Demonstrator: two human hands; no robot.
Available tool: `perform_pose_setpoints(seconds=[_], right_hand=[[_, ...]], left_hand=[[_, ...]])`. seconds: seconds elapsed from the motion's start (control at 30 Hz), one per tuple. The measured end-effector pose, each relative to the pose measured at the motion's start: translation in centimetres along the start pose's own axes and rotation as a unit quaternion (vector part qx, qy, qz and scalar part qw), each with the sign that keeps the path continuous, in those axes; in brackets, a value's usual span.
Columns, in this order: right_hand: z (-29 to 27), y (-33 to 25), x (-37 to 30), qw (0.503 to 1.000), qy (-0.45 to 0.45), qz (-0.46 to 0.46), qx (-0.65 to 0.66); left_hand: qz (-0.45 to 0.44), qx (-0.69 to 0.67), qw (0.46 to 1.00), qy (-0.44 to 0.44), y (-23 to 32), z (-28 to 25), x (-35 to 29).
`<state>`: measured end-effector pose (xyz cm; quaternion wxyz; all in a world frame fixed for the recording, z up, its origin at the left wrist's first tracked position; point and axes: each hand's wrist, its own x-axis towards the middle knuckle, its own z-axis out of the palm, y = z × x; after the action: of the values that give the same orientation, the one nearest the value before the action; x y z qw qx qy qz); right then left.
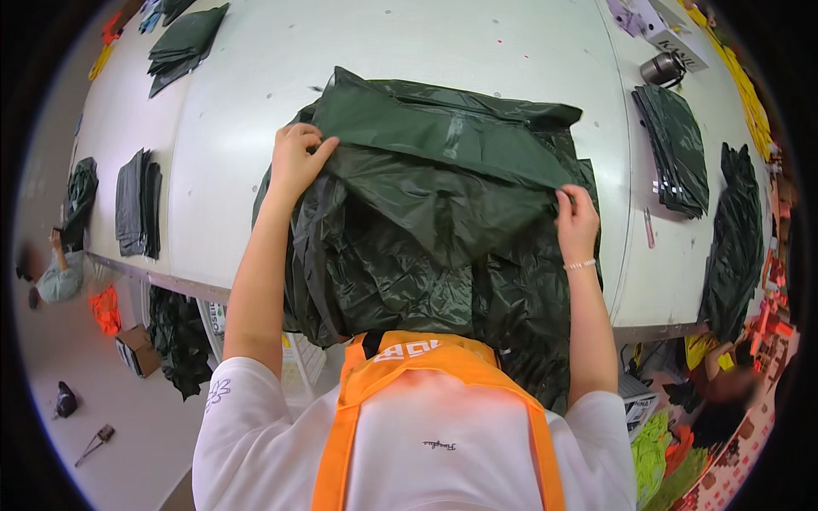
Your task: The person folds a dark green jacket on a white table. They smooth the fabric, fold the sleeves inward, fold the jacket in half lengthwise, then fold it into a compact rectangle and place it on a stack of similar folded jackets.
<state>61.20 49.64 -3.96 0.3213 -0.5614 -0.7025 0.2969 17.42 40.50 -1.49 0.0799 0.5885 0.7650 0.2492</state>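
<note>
A large sheet of dark green, shiny waterproof fabric [400, 217], looking like a garment, lies across the table in front of me and hangs over its near edge. Its far part forms a flat folded band with a straight edge. At the band's left end, my left hand [298, 157] pinches the fabric between thumb and fingers. My right hand [578, 217], with a beaded bracelet at the wrist, grips the same edge at its right end. Between the hands the fabric sags toward me in loose wrinkles. More bunched dark green fabric lies beneath.
Folded dark green stacks lie on the white table [409, 43]: one far left [189, 41], one left [138, 204], one right [673, 149]. A dark metal flask [663, 68] stands near a white box [677, 34]. A small pinkish tool [649, 228] lies right. People sit at both sides.
</note>
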Motion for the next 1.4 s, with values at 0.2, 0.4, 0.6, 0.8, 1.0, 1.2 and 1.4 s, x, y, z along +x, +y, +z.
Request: perform_pose_setpoints(seconds=[0.2,0.4,0.6,0.8,1.0,1.2,1.4], right_hand=[[3.5,0.4,2.0,0.995,-0.003,-0.081,-0.050],[1.6,0.3,3.9,0.965,-0.165,-0.166,-0.116],[-0.6,1.9,5.8,0.960,-0.106,-0.213,-0.146],[1.3,2.7,4.3,0.985,0.007,0.148,0.092],[-2.6,-1.1,6.3,0.946,-0.252,0.061,0.196],[-2.4,-2.6,5.7,0.968,-0.130,-0.138,0.165],[0.1,-4.9,5.6,0.941,0.127,-0.095,0.300]], left_hand=[[0.141,0.040,0.987,0.068,8.3,2.5,-2.8],[0.263,0.006,0.945,-0.193,6.7,9.0,-9.1],[0.300,-0.048,0.943,-0.138,5.9,9.8,-10.7],[0.332,-0.027,0.932,-0.144,6.0,10.2,-11.6],[0.247,-0.122,0.936,-0.221,4.7,10.2,-11.1],[0.296,-0.122,0.927,-0.196,6.1,9.6,-11.5],[0.301,-0.169,0.934,-0.094,9.1,6.8,-10.8]])
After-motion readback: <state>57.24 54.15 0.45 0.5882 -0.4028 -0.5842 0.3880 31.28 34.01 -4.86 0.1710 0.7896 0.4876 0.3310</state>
